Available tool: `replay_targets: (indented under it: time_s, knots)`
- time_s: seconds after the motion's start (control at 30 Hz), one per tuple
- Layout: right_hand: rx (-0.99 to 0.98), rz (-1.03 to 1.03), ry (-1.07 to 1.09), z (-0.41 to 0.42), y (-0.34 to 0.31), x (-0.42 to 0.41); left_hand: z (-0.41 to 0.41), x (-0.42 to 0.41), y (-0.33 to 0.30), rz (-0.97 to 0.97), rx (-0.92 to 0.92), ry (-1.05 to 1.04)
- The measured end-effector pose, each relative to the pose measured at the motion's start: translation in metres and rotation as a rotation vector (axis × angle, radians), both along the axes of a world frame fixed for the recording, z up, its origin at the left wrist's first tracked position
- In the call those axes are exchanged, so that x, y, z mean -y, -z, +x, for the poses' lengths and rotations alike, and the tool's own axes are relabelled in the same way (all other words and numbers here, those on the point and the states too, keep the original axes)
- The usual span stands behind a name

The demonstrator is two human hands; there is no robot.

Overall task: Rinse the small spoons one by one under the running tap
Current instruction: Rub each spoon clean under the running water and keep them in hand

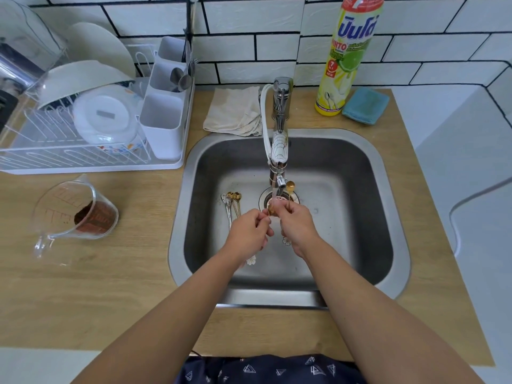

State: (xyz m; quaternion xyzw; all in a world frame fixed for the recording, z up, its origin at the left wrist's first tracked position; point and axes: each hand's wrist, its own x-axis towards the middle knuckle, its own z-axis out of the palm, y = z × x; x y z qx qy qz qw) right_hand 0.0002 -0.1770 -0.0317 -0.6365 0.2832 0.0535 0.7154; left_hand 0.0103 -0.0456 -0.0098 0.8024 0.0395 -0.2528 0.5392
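Water runs from the tap [279, 146] into the steel sink [177, 217]. My left hand [250, 231] pinches a small gold spoon [271, 210] by its handle, and the bowl sits in the stream above the drain. My right hand [297, 224] is beside it with its fingertips at that bowl. It also pinches the thin stem of a second gold spoon [290, 186], which stands bowl up next to the spout. Several more small spoons [232, 203], gold and silver, lie together on the sink floor to the left of the drain. My hands hide their handles.
A white dish rack [91, 162] with plates and a cutlery holder [163, 126] stands at the left. A measuring jug [74, 214] holding brown powder lies on the wooden counter. Behind the sink are a folded cloth [232, 110], a dish soap bottle [343, 59] and a blue sponge [365, 105].
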Motion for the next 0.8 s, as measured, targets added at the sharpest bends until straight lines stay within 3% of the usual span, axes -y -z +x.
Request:
replay_targets:
  time_s: [0.37,0.8]
  knots:
    - [-0.021,0.183,0.002,0.002,-0.003,0.0,0.006,0.006,-0.007,-0.117,-0.1,-0.013]
    - [-0.009,0.129,0.0,-0.004,-0.006,0.004,0.015,0.0,-0.01,-0.237,-0.291,0.081]
